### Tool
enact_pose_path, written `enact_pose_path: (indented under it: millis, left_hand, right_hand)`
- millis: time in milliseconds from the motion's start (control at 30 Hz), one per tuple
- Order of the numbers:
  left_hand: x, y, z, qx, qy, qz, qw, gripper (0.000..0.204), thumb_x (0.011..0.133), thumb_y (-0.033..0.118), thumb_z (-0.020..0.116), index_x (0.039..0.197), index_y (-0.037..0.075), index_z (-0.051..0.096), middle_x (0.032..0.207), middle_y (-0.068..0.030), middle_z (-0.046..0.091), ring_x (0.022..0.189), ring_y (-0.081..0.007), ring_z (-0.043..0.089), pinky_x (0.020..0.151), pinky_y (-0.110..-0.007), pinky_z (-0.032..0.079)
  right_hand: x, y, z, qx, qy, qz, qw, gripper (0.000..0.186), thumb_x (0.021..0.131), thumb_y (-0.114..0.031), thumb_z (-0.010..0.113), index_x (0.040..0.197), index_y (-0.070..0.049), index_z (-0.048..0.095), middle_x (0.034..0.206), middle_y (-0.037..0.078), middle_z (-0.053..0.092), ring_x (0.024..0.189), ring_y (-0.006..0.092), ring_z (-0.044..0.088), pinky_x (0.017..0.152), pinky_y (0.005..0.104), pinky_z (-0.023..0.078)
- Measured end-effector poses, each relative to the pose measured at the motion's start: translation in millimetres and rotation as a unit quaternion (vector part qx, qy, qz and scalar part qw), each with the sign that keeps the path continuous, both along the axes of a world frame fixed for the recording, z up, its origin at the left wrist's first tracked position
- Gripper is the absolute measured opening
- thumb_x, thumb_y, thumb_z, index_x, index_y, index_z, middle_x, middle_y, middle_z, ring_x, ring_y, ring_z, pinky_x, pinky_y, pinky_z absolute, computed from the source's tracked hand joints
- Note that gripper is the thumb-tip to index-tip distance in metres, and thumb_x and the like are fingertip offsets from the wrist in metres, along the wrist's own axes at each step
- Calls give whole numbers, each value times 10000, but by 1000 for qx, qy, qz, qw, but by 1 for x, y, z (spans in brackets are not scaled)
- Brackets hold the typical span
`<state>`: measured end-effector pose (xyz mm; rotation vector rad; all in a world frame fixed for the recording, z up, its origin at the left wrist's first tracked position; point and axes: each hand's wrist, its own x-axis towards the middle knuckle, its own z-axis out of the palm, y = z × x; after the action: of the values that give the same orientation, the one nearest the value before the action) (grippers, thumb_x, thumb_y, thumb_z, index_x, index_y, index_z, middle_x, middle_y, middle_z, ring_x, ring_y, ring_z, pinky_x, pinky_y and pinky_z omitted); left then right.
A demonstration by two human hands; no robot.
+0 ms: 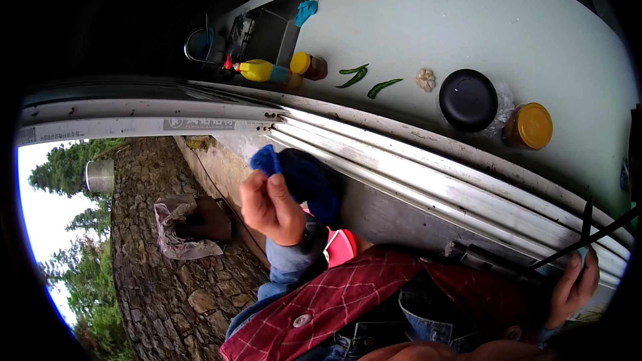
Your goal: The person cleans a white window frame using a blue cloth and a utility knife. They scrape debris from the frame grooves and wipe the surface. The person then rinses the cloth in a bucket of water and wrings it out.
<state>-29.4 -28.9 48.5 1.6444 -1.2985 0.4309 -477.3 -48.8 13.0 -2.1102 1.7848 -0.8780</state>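
My left hand (273, 208) is raised over the outer side of a window sill, pinching a dark blue cloth (311, 187) by one corner between thumb and fingers. The rest of the cloth hangs to the right, partly in shadow. At the far right, my right hand (574, 289) has its fingers bent up against the white sliding-window track (428, 174). A small pale teal patch shows between those fingertips; what it belongs to cannot be made out. Dark thin bars (585, 227) cross just above that hand.
Beyond the track, a pale counter (414, 20) bears green chillies (358, 77), garlic (425, 80), a black round lid (468, 100), a yellow-lidded jar (533, 126) and a yellow bottle (264, 71). A sink (277, 30) lies at the far left. Outside stands a stone wall (147, 241).
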Motion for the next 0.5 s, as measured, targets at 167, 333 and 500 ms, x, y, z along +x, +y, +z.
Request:
enact_pose_path:
  millis: [167, 333, 500]
  left_hand:
    - [34, -11, -13, 9, 66, 66, 996, 108, 917, 92, 560, 911, -13, 537, 792, 26, 512, 708, -43, 427, 633, -175, 354]
    - [60, -26, -21, 138, -139, 82, 977, 73, 851, 32, 577, 899, -22, 591, 767, -116, 604, 723, -194, 569, 679, -282, 450]
    - [61, -43, -19, 266, -214, -32, 939, 44, 769, 26, 606, 810, 11, 613, 805, -133, 621, 728, -323, 559, 656, -372, 442]
  right_hand:
    - [-5, 4, -6, 31, 0, -36, 999, 239, 918, -114, 525, 1067, 67, 572, 906, 167, 624, 740, 234, 561, 665, 313, 431]
    - [-19, 5, -15, 41, 12, -25, 999, 253, 925, -125, 521, 1074, 75, 564, 920, 173, 623, 769, 245, 565, 702, 318, 435]
    - [-14, 5, -10, 57, 13, -34, 998, 255, 929, -126, 514, 1077, 75, 565, 951, 181, 620, 800, 256, 570, 726, 322, 437]
